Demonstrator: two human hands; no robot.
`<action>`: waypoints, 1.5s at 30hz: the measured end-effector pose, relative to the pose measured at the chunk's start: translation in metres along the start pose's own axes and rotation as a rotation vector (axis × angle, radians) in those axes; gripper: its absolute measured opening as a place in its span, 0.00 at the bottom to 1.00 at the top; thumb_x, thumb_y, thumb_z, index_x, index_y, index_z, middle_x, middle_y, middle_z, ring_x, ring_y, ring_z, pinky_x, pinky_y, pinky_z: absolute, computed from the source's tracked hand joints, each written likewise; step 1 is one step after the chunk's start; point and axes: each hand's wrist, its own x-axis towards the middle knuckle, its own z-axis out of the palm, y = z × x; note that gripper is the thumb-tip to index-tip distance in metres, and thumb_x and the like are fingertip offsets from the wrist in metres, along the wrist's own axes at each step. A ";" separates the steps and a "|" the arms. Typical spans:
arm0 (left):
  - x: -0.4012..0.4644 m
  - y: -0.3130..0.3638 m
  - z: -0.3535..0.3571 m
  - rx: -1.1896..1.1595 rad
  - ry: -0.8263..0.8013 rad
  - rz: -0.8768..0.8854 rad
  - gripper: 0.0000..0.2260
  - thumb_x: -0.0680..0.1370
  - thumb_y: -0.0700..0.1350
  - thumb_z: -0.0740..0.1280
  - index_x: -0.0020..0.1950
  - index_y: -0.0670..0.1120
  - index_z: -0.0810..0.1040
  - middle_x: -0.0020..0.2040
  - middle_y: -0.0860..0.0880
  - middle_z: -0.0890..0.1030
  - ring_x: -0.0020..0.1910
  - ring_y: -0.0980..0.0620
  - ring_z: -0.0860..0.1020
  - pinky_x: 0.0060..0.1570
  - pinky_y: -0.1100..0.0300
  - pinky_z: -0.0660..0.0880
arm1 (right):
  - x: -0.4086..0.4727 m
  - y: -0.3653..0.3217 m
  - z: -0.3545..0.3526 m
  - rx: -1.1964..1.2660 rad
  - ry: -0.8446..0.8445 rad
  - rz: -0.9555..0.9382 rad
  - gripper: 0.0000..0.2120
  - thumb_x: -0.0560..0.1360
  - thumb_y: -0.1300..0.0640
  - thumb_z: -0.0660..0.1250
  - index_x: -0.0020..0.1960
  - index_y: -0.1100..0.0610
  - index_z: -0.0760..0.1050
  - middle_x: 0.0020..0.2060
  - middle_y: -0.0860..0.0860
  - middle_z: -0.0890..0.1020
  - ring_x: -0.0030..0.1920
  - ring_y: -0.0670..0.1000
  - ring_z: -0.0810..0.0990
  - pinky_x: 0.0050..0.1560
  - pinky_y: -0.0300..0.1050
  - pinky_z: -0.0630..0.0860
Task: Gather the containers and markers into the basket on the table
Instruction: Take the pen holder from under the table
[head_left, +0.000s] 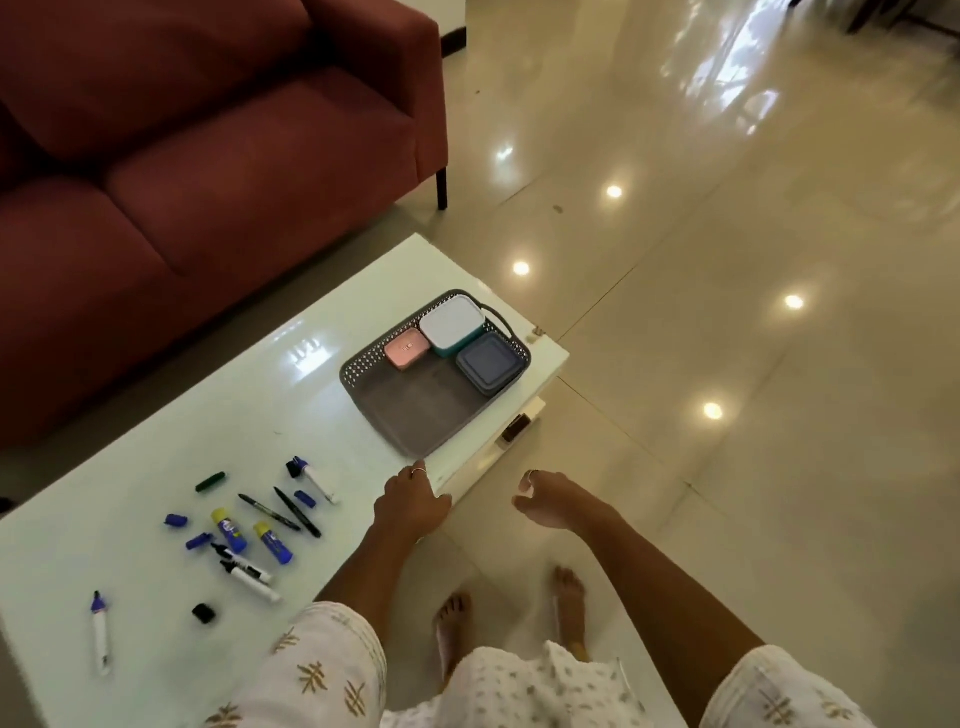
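Observation:
A grey perforated basket (415, 415) sits at the right end of the white table (208, 415). Inside its far half lie three containers: a small pink one (406, 350), a white-lidded teal one (452, 321) and a dark blue one (490, 364). Markers, loose caps and two yellow-capped blue tubes (231, 531) are scattered on the table's left part, among them black pens (296, 512) and a white marker (100, 634) near the front edge. My left hand (410, 501) hovers by the basket's near corner, holding nothing. My right hand (545, 501) hangs over the floor, fingers loosely curled, empty.
A red sofa (208, 156) stands behind the table. Glossy tiled floor (727, 312) stretches to the right. My bare feet (569, 597) stand on the floor beside the table's front edge. A lower shelf with a small dark object (514, 427) juts under the table's right end.

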 end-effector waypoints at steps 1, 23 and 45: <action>0.004 0.007 0.004 -0.014 -0.007 -0.012 0.32 0.78 0.52 0.61 0.76 0.41 0.52 0.76 0.43 0.59 0.75 0.42 0.60 0.70 0.48 0.62 | 0.007 0.006 -0.004 -0.009 -0.016 0.001 0.22 0.79 0.51 0.57 0.70 0.58 0.65 0.66 0.56 0.72 0.65 0.55 0.71 0.60 0.46 0.69; 0.206 0.071 0.188 -0.116 0.102 0.037 0.17 0.79 0.45 0.59 0.68 0.47 0.72 0.67 0.47 0.75 0.64 0.47 0.74 0.63 0.55 0.71 | 0.285 0.176 0.040 0.087 -0.182 0.059 0.22 0.77 0.49 0.60 0.68 0.57 0.68 0.66 0.56 0.74 0.65 0.56 0.73 0.62 0.43 0.68; 0.397 0.019 0.330 -0.125 0.217 0.145 0.17 0.78 0.42 0.62 0.67 0.41 0.72 0.68 0.44 0.72 0.66 0.43 0.72 0.64 0.47 0.70 | 0.551 0.196 0.098 0.869 0.056 0.108 0.13 0.79 0.62 0.57 0.63 0.59 0.68 0.55 0.57 0.76 0.52 0.55 0.81 0.41 0.42 0.82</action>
